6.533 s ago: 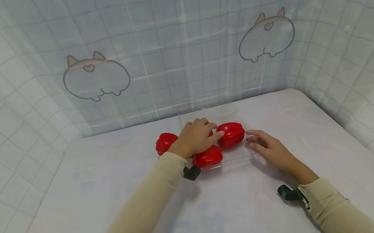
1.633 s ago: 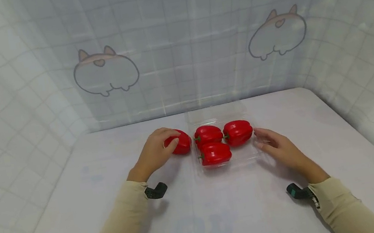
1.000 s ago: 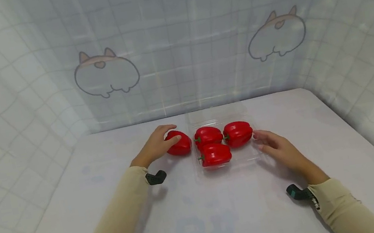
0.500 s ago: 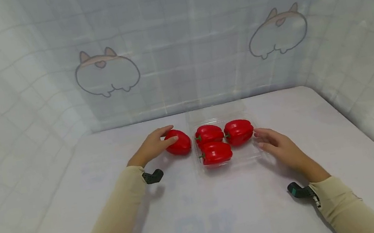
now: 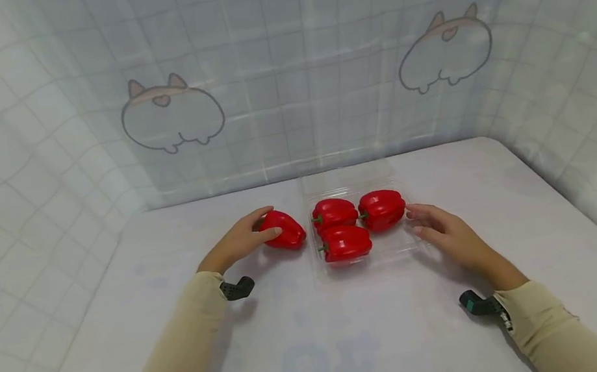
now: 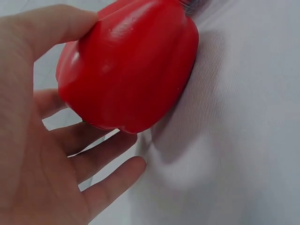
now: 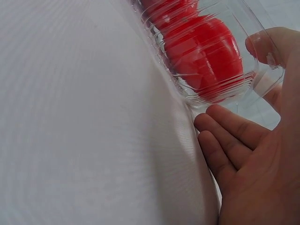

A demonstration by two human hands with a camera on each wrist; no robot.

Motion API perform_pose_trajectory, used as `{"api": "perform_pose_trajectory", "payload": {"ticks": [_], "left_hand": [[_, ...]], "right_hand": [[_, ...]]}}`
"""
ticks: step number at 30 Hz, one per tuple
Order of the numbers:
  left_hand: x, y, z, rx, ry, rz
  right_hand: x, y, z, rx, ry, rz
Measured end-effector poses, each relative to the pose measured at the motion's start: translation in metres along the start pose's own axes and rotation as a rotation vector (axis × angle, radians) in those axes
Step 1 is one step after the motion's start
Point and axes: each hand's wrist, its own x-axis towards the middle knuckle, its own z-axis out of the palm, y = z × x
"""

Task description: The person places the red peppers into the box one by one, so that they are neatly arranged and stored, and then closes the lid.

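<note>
A red bell pepper (image 5: 285,230) lies just left of a clear plastic container (image 5: 389,252). My left hand (image 5: 236,241) holds this pepper from its left side, with the thumb and index finger against it in the left wrist view. Three more red bell peppers lie in the container: one at back left (image 5: 334,213), one at front left (image 5: 347,243) and one at right (image 5: 382,209). My right hand (image 5: 450,239) grips the container's right edge. In the right wrist view its thumb laps over the clear wall, and another finger shows behind the plastic.
The container's clear lid (image 5: 347,176) stands open behind it, near the table's back edge. A pale cloth covers the table (image 5: 324,339). Grid-patterned curtains (image 5: 293,81) close in the back and both sides.
Earlier my left hand was over the peppers in the container; since then it has moved left to the outside pepper. In the last half second that pepper has turned, its right end toward me.
</note>
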Motion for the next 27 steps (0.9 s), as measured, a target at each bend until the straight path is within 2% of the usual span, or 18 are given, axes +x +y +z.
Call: {"api": "perform_pose_trajectory", "payload": {"ticks": [6,14,24,27], "left_hand": [[-0.006,-0.008,-0.004,-0.029,-0.024,0.006],[-0.013,-0.011,-0.005,-0.050,-0.039,0.074],[-0.013,-0.004,-0.007,-0.153,0.029,0.118],[-0.013,-0.003,-0.006,-0.228,0.044,0.093]], "right_hand": [[0.003,-0.001,0.001,0.017,-0.008,0.002],[0.003,0.000,0.002,0.006,-0.002,0.005],[0.004,0.000,0.000,-0.002,0.008,0.013],[0.003,0.002,0.001,0.002,0.009,0.012]]}}
